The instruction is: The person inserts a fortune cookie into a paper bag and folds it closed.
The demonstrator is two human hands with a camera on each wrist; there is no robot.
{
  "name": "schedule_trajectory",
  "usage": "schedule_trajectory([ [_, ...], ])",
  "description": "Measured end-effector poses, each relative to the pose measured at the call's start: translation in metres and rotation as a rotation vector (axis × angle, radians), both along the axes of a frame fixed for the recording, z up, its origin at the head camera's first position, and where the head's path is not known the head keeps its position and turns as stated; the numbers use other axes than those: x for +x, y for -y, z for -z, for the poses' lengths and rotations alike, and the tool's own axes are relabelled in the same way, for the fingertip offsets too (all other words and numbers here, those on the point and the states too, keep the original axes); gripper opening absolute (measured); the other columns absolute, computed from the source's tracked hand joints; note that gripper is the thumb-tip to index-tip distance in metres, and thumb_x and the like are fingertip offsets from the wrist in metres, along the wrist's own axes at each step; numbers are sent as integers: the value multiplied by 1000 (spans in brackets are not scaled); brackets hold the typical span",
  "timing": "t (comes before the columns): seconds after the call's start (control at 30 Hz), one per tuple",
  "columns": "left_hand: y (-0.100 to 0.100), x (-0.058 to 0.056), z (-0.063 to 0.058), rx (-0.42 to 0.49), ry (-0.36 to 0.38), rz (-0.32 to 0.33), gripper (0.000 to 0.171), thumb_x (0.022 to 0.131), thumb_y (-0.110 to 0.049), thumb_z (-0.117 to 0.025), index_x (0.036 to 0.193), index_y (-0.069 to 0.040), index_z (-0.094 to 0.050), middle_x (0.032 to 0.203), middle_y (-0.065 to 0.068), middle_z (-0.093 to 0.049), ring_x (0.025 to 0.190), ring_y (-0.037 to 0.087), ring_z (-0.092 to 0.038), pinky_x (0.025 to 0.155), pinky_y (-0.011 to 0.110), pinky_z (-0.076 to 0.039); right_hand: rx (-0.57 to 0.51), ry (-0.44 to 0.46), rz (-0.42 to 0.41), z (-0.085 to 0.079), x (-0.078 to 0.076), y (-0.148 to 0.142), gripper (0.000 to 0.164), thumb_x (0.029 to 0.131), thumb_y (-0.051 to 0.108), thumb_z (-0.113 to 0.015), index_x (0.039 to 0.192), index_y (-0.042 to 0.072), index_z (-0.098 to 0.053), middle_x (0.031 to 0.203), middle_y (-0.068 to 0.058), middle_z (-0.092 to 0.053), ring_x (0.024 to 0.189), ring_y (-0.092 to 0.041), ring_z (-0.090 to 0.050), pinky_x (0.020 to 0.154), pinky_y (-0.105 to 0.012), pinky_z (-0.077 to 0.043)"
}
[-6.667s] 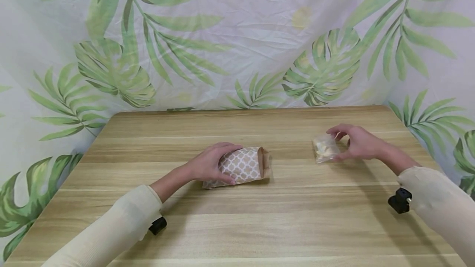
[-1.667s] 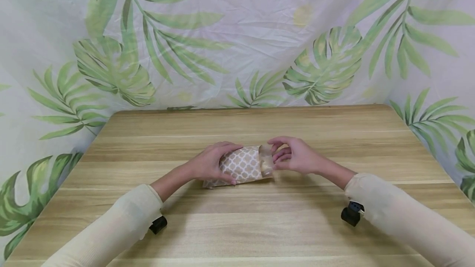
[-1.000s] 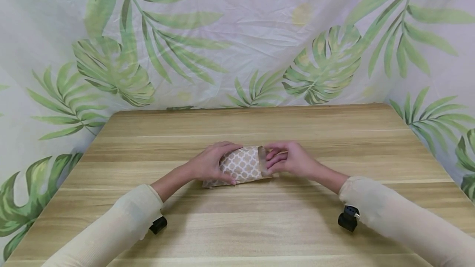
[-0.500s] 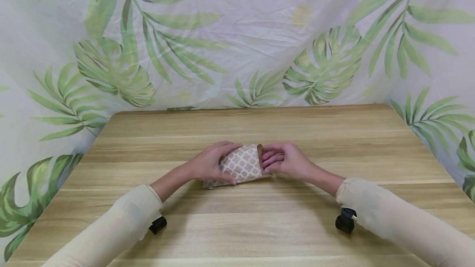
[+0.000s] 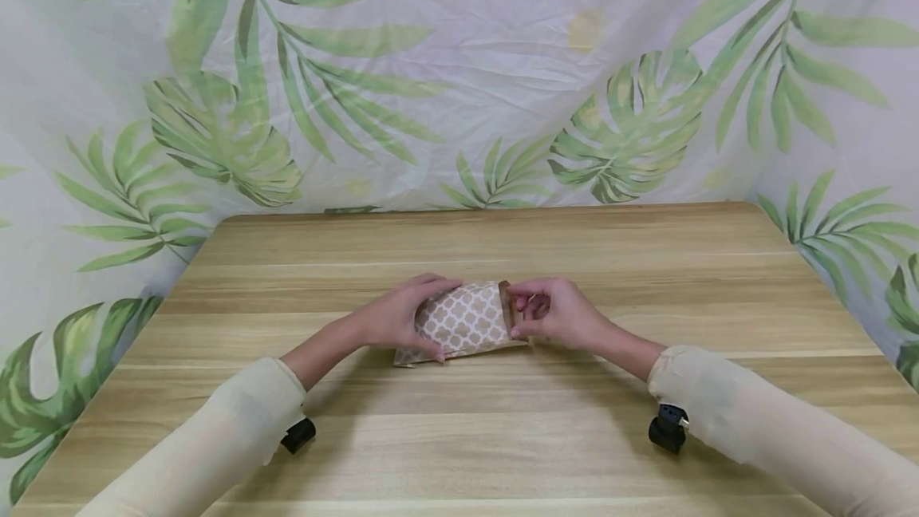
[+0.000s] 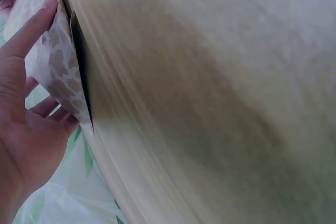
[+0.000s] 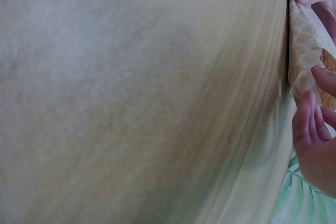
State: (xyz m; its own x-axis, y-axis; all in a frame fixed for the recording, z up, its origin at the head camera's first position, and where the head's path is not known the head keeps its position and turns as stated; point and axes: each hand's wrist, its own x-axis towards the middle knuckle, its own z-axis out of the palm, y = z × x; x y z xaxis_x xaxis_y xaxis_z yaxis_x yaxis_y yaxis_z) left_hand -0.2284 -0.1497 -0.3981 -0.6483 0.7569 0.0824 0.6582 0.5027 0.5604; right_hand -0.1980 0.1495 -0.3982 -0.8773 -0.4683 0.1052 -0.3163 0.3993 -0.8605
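A brown paper bag (image 5: 465, 316) with a white lattice print lies bulging on the table in the head view, its mouth facing right. My left hand (image 5: 393, 316) holds its closed end, with the thumb on the near side and the fingers on the far side. At the mouth, my right hand (image 5: 556, 313) grips the rim between thumb and index finger, the other fingers curled. In the left wrist view the bag (image 6: 58, 59) tilts up from the tabletop at its lower edge. The right wrist view shows my right fingertips against the mouth of the bag (image 7: 304, 40). No clear packet shows; the bag's inside is hidden.
The wooden table (image 5: 459, 453) runs to a back edge against a leaf-print cloth (image 5: 502, 86). Black wrist cameras hang under both sleeves, the left camera (image 5: 298, 436) and the right camera (image 5: 668, 429), low over the tabletop.
My right hand brought a small clear packet from the right to the bag's mouth, where it went out of sight inside. Now its fingers are at the rim; my left hand has shifted slightly left.
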Motion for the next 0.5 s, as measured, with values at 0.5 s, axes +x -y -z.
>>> schedule_trajectory([
  [0.5,-9,3,5,-37,-118,-28,109,65,-38,-98,154,-3,-46,145,19,-57,132,38,-54,109,57,-46,135,-140,-4,3,-1,3,62,75,10,-93,129,-8,-67,84,-5,-62,72,-16,-55,63,-22,-48],
])
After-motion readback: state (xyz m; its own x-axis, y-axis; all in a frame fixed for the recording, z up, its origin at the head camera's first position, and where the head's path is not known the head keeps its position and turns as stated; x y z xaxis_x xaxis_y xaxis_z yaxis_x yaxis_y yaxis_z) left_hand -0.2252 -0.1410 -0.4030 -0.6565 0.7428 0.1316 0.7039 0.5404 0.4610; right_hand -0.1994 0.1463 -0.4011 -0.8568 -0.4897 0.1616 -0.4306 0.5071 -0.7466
